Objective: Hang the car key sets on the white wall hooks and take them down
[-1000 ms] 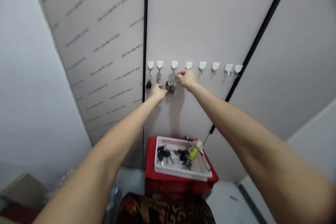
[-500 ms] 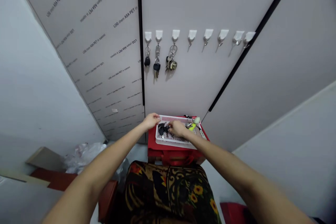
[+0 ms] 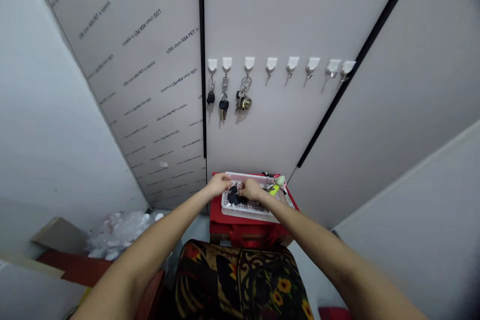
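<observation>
A white perforated plastic basket (image 3: 247, 214) sits low in front of the wall. My left hand (image 3: 219, 183) is at its left rim, thumb and fingertips drawn together; whatever is between them is too small to make out. My right hand (image 3: 251, 190) is bent down over the middle of the basket, its fingers closed at a bunch of black-headed keys (image 3: 233, 195). These keys are between my two hands, and my right fingers partly cover them. Farther right in the basket are a yellow-green tag (image 3: 275, 190) and a pale green knobbly charm (image 3: 280, 180).
White hooks (image 3: 271, 64) run in a row along the panel. Key bunches (image 3: 224, 105) hang from the three leftmost. Under the basket is a red bag or box (image 3: 240, 230). Clear plastic bags (image 3: 116, 232) lie at lower left, and a flower-patterned cloth (image 3: 243, 280) is nearest me.
The view has tilted up slightly, so hooks and basket appear lower. My right hand has shifted slightly left over the basket, and the black keys have moved a little between my hands.
</observation>
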Demonstrator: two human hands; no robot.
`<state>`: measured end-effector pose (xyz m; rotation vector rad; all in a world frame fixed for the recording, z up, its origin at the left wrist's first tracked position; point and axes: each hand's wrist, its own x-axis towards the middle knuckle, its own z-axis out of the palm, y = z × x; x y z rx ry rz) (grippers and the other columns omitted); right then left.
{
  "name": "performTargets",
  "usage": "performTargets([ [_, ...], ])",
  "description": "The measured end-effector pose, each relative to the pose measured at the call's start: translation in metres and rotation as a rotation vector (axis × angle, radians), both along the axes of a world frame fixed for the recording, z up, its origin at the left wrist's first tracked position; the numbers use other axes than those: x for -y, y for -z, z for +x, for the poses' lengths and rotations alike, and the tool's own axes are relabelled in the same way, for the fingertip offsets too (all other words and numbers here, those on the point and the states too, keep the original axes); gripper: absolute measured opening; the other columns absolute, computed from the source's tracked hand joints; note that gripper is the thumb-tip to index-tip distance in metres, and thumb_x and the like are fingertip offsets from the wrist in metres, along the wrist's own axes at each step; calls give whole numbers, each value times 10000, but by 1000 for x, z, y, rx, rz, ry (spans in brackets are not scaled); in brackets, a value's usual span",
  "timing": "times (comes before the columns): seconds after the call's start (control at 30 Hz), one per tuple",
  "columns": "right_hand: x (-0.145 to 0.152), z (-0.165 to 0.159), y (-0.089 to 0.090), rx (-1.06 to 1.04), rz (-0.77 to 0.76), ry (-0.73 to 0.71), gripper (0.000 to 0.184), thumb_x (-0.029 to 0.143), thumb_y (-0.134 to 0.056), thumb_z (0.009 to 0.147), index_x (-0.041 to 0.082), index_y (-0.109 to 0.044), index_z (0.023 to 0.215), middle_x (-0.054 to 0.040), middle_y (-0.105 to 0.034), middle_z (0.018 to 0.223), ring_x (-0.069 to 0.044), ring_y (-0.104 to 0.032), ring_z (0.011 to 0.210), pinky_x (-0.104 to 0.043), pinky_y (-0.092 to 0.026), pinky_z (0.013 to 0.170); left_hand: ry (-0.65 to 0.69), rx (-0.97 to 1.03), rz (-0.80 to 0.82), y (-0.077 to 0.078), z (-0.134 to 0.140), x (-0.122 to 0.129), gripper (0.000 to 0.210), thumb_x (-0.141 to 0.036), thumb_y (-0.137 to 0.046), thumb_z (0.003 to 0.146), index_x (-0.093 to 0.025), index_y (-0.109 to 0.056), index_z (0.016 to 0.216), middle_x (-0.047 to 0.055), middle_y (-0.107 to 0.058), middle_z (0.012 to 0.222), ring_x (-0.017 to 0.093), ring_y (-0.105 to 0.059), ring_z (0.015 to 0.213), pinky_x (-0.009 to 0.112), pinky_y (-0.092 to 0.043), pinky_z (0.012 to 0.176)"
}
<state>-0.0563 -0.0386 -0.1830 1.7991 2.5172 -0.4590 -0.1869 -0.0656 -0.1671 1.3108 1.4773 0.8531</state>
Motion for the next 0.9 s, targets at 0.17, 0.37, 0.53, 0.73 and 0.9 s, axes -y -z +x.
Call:
performTargets([
  [0.17, 4, 5, 1, -5, -2, -16, 207, 185, -437, 563, 138, -592, 693, -46, -589, 669, -108, -504, 602, -170, -322, 500, 5, 5, 13, 2, 1, 1, 106, -65, -459, 597, -103, -488, 691, -68, -414, 429, 30, -403, 394, 148, -310, 427],
  [0.37, 11, 0, -3, -43, -72, -78, 166, 107, -467, 503, 127, -592, 611, -39, -579, 584, -101, -482, 522, -170, -318, 455, 18, 5, 16, 3, 2, 1, 130, -63, -466, 587, -94, -501, 708, -61, -429, 423, 40, -411, 393, 166, -333, 445],
  [0.53, 4, 12, -31, -274, -82, -79, 184, 102, -411, 573, 131, -556, 682, 16, -520, 521, -46, -421, 449, -145, -318, 438, 68, 77, 92, 0, 0, -1, 221, -41, -487, 561, -82, -511, 777, 10, -555, 598, 69, -495, 537, 215, -392, 586],
  [0.73, -7, 28, -90, -798, -70, -15, 114, 130, -456, 561, 126, -473, 673, 67, -409, 459, -22, -364, 394, -148, -321, 423, 203, 133, 299, -26, 16, -9, 359, -84, -548, 519, -109, -512, 875, 82, -540, 937, 130, -485, 841, 258, -353, 765],
  [0.9, -18, 36, -152, -833, 138, -54, 95, 131, -444, 564, 134, -464, 658, 61, -428, 471, -30, -386, 381, -163, -327, 408, 135, 61, 469, -70, 41, -34, 223, -113, -451, 607, -92, -540, 810, 56, -585, 793, 102, -510, 703, 236, -381, 692],
])
